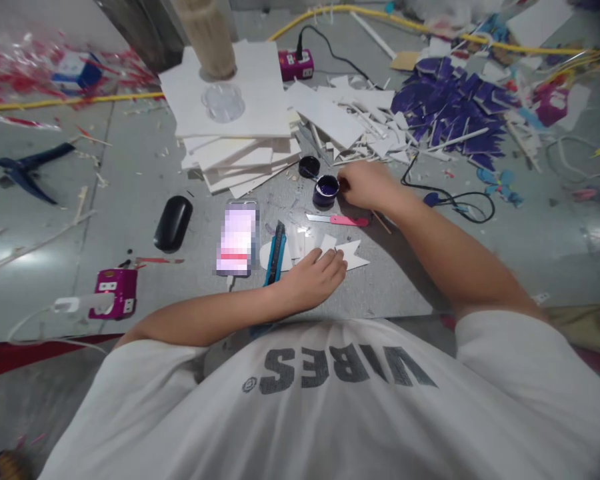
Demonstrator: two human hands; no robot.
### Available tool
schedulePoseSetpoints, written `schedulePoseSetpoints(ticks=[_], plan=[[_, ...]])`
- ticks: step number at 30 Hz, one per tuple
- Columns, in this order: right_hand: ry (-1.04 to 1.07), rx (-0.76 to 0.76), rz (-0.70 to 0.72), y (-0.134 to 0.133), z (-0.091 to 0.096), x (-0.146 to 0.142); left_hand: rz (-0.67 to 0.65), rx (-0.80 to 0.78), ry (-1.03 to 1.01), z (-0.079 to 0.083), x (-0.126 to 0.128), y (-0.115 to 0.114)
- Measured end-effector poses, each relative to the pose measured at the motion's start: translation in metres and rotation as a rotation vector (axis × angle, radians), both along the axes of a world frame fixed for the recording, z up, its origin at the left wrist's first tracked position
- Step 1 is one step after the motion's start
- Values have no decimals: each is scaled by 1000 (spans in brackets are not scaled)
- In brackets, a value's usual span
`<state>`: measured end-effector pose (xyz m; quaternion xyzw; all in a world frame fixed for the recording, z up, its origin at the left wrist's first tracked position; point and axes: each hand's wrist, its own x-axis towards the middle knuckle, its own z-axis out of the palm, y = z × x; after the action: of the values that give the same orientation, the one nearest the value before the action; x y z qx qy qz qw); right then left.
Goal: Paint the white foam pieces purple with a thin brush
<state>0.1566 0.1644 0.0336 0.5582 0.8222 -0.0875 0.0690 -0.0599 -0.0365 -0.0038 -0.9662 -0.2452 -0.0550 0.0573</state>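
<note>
My left hand (316, 275) lies fingers-down on a white cut-out foam shape (353, 255) on the grey floor, pressing it in place. My right hand (367, 185) is closed at the rim of a small open pot of purple paint (326, 191); what it pinches is hidden, perhaps a thin brush. The pot's dark lid (309, 166) sits just behind it. A pink craft knife (341, 219) lies between my hands. A blue utility knife (276, 253) rests left of my left hand.
A phone (237, 239) with a lit screen and a black mouse (173, 223) lie to the left. A stack of white foam boards (235, 107) stands behind, scraps and purple-painted pieces (450, 107) at the right. A magenta power strip (113, 293) sits near left.
</note>
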Motion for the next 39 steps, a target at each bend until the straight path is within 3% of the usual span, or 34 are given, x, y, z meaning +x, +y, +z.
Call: schedulePoseSetpoints(ticks=[5, 9, 17, 23, 26, 30, 36, 39], plan=[[-25, -26, 6, -7, 2, 1, 21, -59, -12, -2, 2, -6], [-38, 0, -95, -6, 8, 10, 10, -74, 20, -1, 3, -7], [172, 158, -197, -22, 46, 49, -14, -225, -39, -4, 3, -4], [333, 237, -210, -40, 54, 61, 11, -251, 11, -1, 4, -3], [519, 333, -163, -49, 49, 65, 15, -254, 26, 1, 4, -3], [994, 480, -170, -68, 35, 62, 8, -252, 37, 2, 2, -1], [1518, 521, -320, -80, 18, 46, 35, -256, 34, 1, 0, -1], [1649, 480, -326, -76, 15, 46, 55, -254, 33, -1, 0, -2]])
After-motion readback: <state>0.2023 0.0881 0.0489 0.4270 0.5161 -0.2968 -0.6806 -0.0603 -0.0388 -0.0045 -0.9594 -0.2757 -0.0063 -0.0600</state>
